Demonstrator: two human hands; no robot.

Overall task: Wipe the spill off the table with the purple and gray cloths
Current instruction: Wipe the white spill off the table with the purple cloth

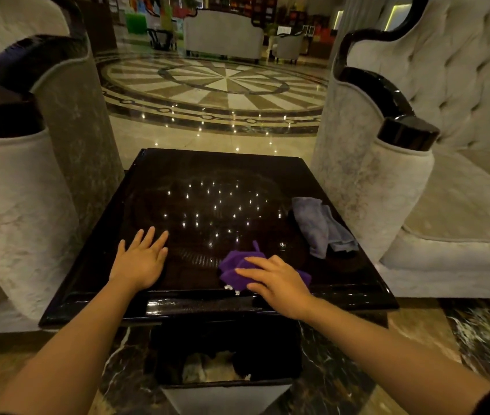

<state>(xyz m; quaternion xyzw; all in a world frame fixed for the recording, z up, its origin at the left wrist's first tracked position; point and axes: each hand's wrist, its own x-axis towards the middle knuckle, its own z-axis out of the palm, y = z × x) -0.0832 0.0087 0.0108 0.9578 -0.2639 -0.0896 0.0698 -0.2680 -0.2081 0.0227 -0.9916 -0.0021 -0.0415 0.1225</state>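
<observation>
Presently: left hand (140, 260) flat, palm down on table (195, 181), fingers spread and extended, gripping nothing. Right hand (276, 281) palm down, fingers extended, pressed onto purple cloth (233, 268) near front edge; no closed grasp. Both forearms reaching in from below, bare. Gray cloth (318, 226) crumpled by right edge, apart from both hands. Spill not discernible on glossy dark top. No legible writing.
</observation>
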